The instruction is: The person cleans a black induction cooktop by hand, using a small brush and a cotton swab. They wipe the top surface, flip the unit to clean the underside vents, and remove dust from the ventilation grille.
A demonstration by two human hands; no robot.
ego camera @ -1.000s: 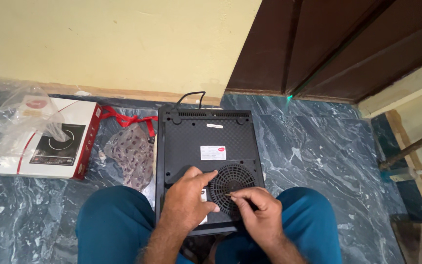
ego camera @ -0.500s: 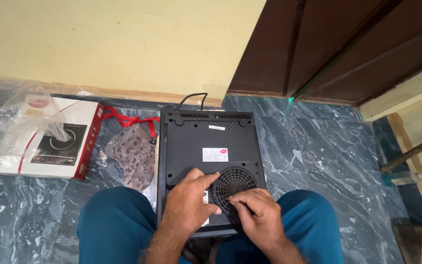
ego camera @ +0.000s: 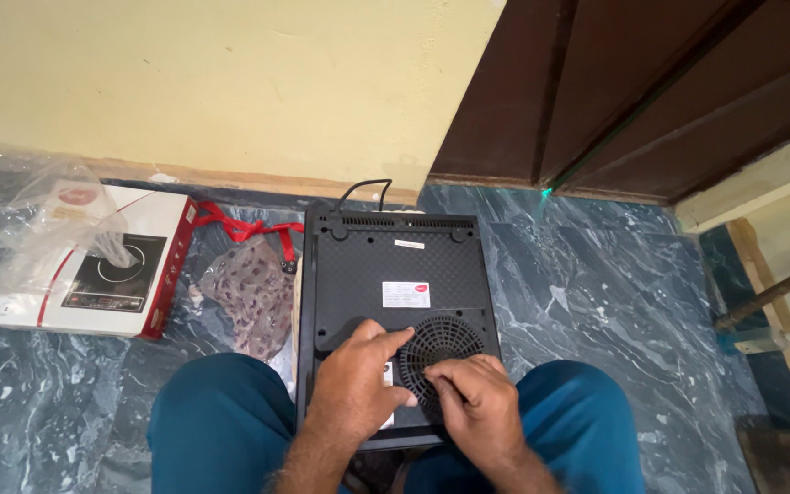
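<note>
Since a second ago, right hand drawn in over the round fan grille, fingers curled tighter and knuckles turned up, so that the thin pale sliver once pinched at the fingertips no longer shows; camera nudged a little too, whole scene sitting slightly lower and to the right. Black induction cooktop lying face down across the lap, underside up, near edge resting between the two blue-trousered knees, far edge toward the yellow wall with the black cord looping out behind. Turned over this way, seemingly, to bring the grille and base panel within easy reach. Left hand pressed flat-ish on the base just left of the grille, index finger stretched toward its rim, thumb tucked against the right hand, apparently steadying the casing; nothing gripped. Right hand bunched, fingertips down on the lower-left part of the grille; cannot tell whether anything is pinched between them. Both forearms coming in from the bottom edge, wrists close together. Off to the left on the marble floor, a red-and-white carton under a loose clear plastic bag, and a patterned pouch with a red strap beside the cooktop.
</note>
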